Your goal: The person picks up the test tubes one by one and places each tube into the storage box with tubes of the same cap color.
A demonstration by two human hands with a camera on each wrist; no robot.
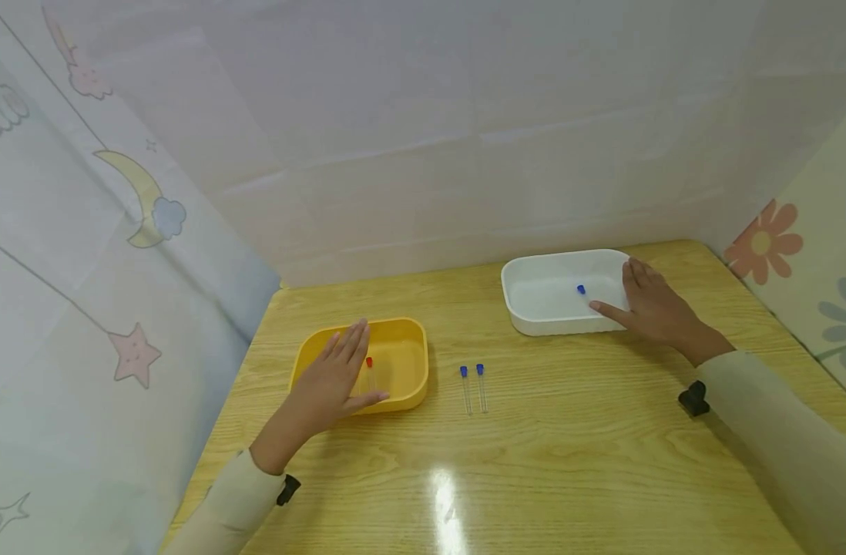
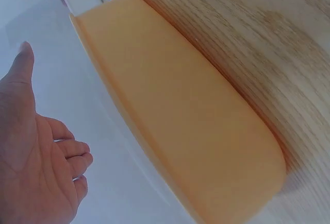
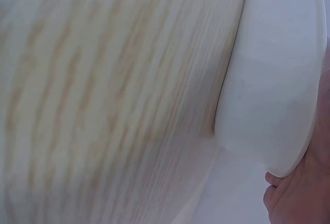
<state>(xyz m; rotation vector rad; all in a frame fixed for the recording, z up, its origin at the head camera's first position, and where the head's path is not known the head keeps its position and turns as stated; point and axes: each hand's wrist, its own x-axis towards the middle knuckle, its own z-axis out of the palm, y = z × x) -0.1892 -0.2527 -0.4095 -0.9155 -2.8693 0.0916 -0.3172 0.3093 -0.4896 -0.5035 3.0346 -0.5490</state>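
Note:
My left hand (image 1: 328, 383), fingers straight and thumb spread, is over the left part of a yellow tray (image 1: 417, 362). The left wrist view shows that hand (image 2: 41, 167) apart from the tray's outer wall (image 2: 175, 100), with nothing in it. Inside the tray lies a red LED (image 1: 370, 362) with thin legs, partly hidden. My right hand (image 1: 655, 306) lies at the right end of a white tray (image 1: 527, 308), fingers extended against its rim and thumb over it. A blue LED (image 1: 581, 290) rests in that tray near the thumb, its legs partly covered.
Between the trays, two blue LEDs, a left one (image 1: 464, 371) and a right one (image 1: 480, 370), lie side by side on the wooden table (image 1: 569, 447). A pale sheet (image 1: 423, 154) hangs behind, with patterned sheets (image 1: 62, 324) at the sides.

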